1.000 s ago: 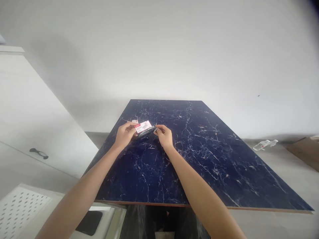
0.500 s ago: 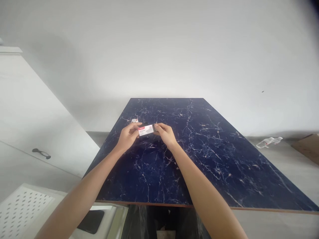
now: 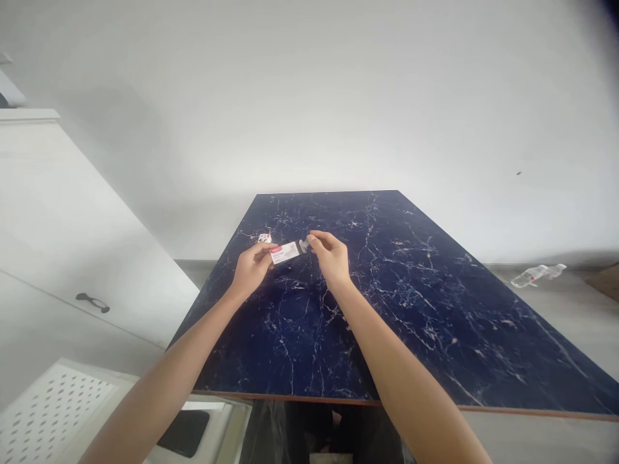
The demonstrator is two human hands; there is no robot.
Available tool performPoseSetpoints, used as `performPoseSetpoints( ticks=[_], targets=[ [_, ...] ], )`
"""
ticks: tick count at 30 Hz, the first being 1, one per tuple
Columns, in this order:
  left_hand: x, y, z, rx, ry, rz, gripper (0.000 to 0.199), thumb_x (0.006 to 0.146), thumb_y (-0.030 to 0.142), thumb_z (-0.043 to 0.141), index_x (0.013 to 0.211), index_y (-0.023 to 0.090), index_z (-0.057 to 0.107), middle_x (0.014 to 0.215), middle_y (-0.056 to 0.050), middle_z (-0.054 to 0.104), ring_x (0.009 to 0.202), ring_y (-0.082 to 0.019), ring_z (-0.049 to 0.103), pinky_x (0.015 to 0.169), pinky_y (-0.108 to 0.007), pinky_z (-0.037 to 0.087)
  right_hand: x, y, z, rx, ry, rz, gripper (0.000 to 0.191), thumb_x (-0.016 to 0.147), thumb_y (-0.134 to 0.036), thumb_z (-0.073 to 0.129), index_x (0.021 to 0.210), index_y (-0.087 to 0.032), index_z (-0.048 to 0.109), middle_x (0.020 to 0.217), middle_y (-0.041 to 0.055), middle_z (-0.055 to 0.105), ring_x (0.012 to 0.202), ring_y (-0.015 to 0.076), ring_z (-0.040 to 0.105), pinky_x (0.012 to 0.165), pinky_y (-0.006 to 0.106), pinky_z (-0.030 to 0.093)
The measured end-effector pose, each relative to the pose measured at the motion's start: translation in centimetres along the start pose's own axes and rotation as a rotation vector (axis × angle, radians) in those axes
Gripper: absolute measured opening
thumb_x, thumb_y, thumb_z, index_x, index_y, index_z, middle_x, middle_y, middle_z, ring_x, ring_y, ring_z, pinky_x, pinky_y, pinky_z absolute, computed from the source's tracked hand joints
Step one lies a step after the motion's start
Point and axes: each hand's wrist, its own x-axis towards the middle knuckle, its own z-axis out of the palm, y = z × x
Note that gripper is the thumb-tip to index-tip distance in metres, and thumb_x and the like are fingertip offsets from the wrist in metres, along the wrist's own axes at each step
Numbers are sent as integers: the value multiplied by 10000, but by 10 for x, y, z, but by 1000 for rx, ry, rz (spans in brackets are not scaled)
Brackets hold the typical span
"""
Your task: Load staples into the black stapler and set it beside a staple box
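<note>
My left hand (image 3: 252, 267) pinches the left end of a small flat white-and-red packet (image 3: 286, 253) with printing on it. The packet's right end is dark, and a greyish piece (image 3: 304, 245) sticks out there. With thumb and fingers closed, my right hand (image 3: 329, 252) holds that greyish piece; what exactly it is, I cannot make out. The packet tilts slightly, its right end higher in view, over the dark blue marbled table (image 3: 329, 328). Just behind my left hand lies a small white-and-red item (image 3: 264, 238), partly hidden by the fingers.
A white cabinet (image 3: 62, 225) with a black handle (image 3: 93, 302) stands at the left. Below it is a white perforated panel (image 3: 53, 406). Clear plastic bottles (image 3: 536, 275) lie beyond the table's right edge, near a brown carton (image 3: 604, 283). A pale wall rises behind the table.
My right hand has moved slightly right from the packet's dark end, and the greyish piece now shows between them. My left hand keeps its grip. The view has shifted slightly.
</note>
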Motion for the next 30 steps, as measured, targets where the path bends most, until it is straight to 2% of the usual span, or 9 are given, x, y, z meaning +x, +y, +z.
performPoseSetpoints(
  ticks=[2,5,9,15,18,20,23,25,30],
  targets=[
    [-3,2,4,-69,11,22,276,865,372,642,1043,184,736,963,-66,762,736,-214,684,676,-335,553,-8,-8,4,-152,-3,-112,287,859,-449,673,1006,-219,763,990,59,756,917,217,677,868,377,559],
    [-7,3,13,-232,40,22,274,851,382,691,1036,185,737,974,-65,761,815,-228,701,701,-334,569,-19,-20,7,-407,101,-291,231,921,-410,626,1008,-246,763,1010,65,752,1017,246,629,893,398,525],
    [-11,0,24,-432,54,-11,270,818,379,754,1009,189,742,977,-63,759,863,-223,704,729,-328,577,-25,-26,7,-506,253,-386,198,956,-378,599,969,-242,742,978,63,745,1030,243,593,900,402,506],
    [-14,0,30,-515,91,-26,264,806,375,780,1004,203,749,1013,-64,761,932,-226,705,755,-317,573,-21,-16,12,-267,159,-201,224,903,-413,646,899,-212,746,1103,88,696,992,214,650,804,338,556],
    [-12,0,30,-519,128,-29,290,786,384,799,1007,204,749,992,-58,759,906,-214,703,749,-317,578,-23,-15,17,-156,57,-182,249,911,-426,621,895,-212,749,1166,87,687,1049,217,669,831,325,567],
    [-11,-1,29,-515,154,-29,314,776,395,806,1017,202,747,1000,-61,757,902,-213,702,737,-316,581,-26,-17,19,-81,27,-193,230,917,-403,610,1010,-225,722,1170,75,700,1045,213,681,852,335,573],
    [-11,0,28,-508,163,-39,320,783,407,798,1020,199,746,1033,-74,756,908,-219,707,714,-311,584,-28,-18,21,91,87,-117,346,922,-413,592,1222,-241,611,1154,74,716,969,207,707,805,353,598],
    [-12,0,27,-501,150,-50,316,786,404,795,1022,199,749,1040,-78,759,913,-227,711,708,-312,585,-26,-17,21,162,95,-25,341,922,-455,574,1165,-223,630,1106,80,731,931,214,716,761,358,609],
    [-12,0,26,-502,118,-48,302,793,390,798,1032,210,766,1033,-71,765,917,-232,713,739,-329,589,-19,-11,19,191,-22,132,276,828,-456,689,917,-195,702,957,60,757,832,207,725,763,356,614]
  ],
)
